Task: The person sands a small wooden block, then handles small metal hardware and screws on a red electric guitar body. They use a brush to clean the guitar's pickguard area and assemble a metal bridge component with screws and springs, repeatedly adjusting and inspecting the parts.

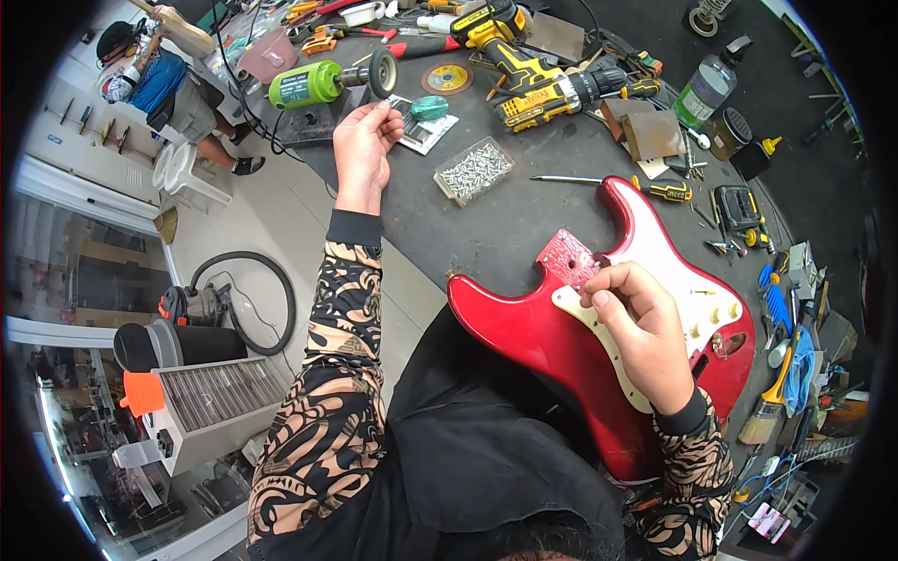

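A shiny red guitar body (pixel 524 323) is lying at the edge of the dark counter (pixel 500 236). The right hand (pixel 638 323) is reaching over its white plate (pixel 687 271), with thumb and finger pinching together. The left hand (pixel 365 145) is hanging near a green grinder (pixel 313 84), its fingers pinching too. I can't quite tell if the hands are holding anything tiny. A clear box of silver screws (pixel 475 171) is sitting nearby

A glossy red guitar body (pixel 510 313), neckless, lay face up across the tabletop's (pixel 402 215) near edge, its cream pickguard (pixel 603 334) and knobs (pixel 718 314) in place, neck pocket (pixel 565 252) bare.
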Motion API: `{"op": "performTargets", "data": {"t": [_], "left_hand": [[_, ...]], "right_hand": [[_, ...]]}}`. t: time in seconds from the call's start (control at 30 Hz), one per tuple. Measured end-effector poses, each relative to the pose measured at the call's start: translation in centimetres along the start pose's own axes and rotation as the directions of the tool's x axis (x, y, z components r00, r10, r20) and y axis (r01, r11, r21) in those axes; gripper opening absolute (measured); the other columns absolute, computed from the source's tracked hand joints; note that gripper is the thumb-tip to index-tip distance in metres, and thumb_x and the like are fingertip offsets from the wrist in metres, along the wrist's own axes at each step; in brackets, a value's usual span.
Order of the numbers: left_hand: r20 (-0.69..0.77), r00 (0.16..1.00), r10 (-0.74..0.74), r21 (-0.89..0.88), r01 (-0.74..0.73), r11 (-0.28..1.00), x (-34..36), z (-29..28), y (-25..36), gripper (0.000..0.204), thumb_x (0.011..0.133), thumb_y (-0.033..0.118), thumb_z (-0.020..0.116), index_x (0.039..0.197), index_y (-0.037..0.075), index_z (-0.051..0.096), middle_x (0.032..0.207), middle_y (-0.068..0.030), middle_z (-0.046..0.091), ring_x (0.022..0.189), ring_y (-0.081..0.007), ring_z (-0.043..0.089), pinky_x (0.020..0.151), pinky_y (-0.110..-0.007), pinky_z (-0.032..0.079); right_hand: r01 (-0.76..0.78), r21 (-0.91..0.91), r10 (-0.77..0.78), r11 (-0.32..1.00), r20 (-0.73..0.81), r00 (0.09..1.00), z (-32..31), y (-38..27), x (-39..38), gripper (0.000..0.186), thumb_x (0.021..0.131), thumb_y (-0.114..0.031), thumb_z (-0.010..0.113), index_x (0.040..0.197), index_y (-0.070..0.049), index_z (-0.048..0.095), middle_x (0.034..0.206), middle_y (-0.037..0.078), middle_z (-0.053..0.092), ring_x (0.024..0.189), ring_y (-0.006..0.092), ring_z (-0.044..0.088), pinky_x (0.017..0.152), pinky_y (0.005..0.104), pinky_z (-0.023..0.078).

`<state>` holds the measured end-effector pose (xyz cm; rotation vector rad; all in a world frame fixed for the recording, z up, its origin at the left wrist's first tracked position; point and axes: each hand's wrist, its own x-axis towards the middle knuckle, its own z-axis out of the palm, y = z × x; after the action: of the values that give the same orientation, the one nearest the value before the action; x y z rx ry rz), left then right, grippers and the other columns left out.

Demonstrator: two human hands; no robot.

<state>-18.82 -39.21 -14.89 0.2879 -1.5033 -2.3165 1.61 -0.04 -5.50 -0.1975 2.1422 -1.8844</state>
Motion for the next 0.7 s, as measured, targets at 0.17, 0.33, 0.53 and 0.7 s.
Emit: {"op": "performTargets", "data": {"t": [0.17, 0.33, 0.53, 0.7], "left_hand": [[0.008, 1.0, 0.0, 0.026, 0.0, 1.0, -0.1, 0.1, 0.2, 0.011, 0.106, 0.008, 0.072, 0.109, -0.002, 0.071, 0.089, -0.0078, 0.075, 0.073, -0.0137, 0.071, 0.069, -0.028, 0.06], [-0.001, 1.0, -0.003, 0.022, 0.003, 1.0, -0.1, 0.3, 0.2, 0.011, 0.106, 0.008, 0.072, 0.109, -0.002, 0.071, 0.089, -0.0076, 0.075, 0.073, -0.0137, 0.071, 0.068, -0.028, 0.06], [-0.039, 0.999, -0.004, -0.062, 0.001, 0.998, 0.0, -0.2, 0.2, 0.011, 0.106, 0.008, 0.071, 0.109, -0.002, 0.071, 0.089, -0.0075, 0.075, 0.073, -0.014, 0.071, 0.069, -0.028, 0.06], [-0.018, 0.996, 0.09, -0.065, -0.091, 0.994, -2.7, 0.6, 0.6, 0.011, 0.107, 0.01, 0.071, 0.108, -0.001, 0.072, 0.088, -0.0064, 0.074, 0.073, -0.0127, 0.07, 0.068, -0.027, 0.057]], "right_hand": [[-0.011, -0.01, 0.011, 1.0, 0.007, 1.0, 0.0, -0.1, 0.0, 0.009, 0.111, -0.004, 0.062, 0.115, 0.003, 0.067, 0.106, 0.004, 0.071, 0.102, 0.0106, 0.068, 0.094, 0.0286, 0.056], [-0.014, -0.018, 0.014, 1.0, 0.002, 1.0, 0.1, -0.4, 0.0, 0.009, 0.111, -0.004, 0.062, 0.115, 0.002, 0.067, 0.107, 0.003, 0.071, 0.102, 0.0105, 0.068, 0.094, 0.0282, 0.055], [-0.014, -0.009, 0.014, 1.0, 0.01, 1.0, 0.1, -0.2, 0.0, 0.009, 0.111, -0.004, 0.062, 0.116, 0.002, 0.067, 0.109, 0.003, 0.071, 0.102, 0.0104, 0.068, 0.094, 0.0282, 0.055], [0.012, 0.017, -0.012, 1.0, -0.006, 1.0, 0.1, -0.1, 0.0, 0.01, 0.111, -0.004, 0.062, 0.117, 0.002, 0.067, 0.108, 0.003, 0.071, 0.102, 0.0102, 0.068, 0.094, 0.0279, 0.055]]}}
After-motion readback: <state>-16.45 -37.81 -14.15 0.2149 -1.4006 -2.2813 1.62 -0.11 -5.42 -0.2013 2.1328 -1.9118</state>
